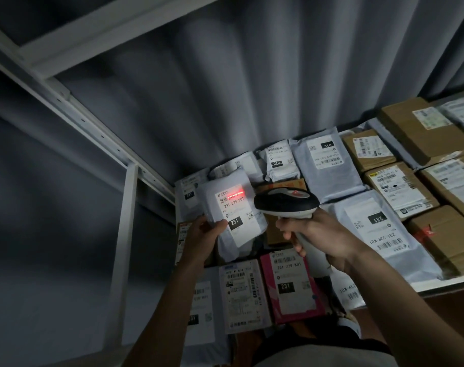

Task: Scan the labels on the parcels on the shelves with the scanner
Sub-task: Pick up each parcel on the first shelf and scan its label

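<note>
Your right grip (315,234) wraps the scanner (287,201) handle; your left grip (204,237) pinches a white mailer parcel (232,215), tilted up above the shelf (442,283). Red scan line on its label (233,207) barcode. Labelled mailers, cartons and a pink parcel (291,284) lie packed around.

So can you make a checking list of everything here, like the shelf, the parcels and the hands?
Surface: white metal shelf, packed with parcels.
Job's things: black-and-grey handheld scanner; its red line lies on the white label of the grey plastic mailer.
Clutter: pink parcel, brown cardboard boxes, more grey mailers.
Hands: left hand holds the grey mailer tilted up; right hand grips the scanner handle.
Cables: nothing seen.
Surroundings: grey curtain, white shelf frame.
</note>
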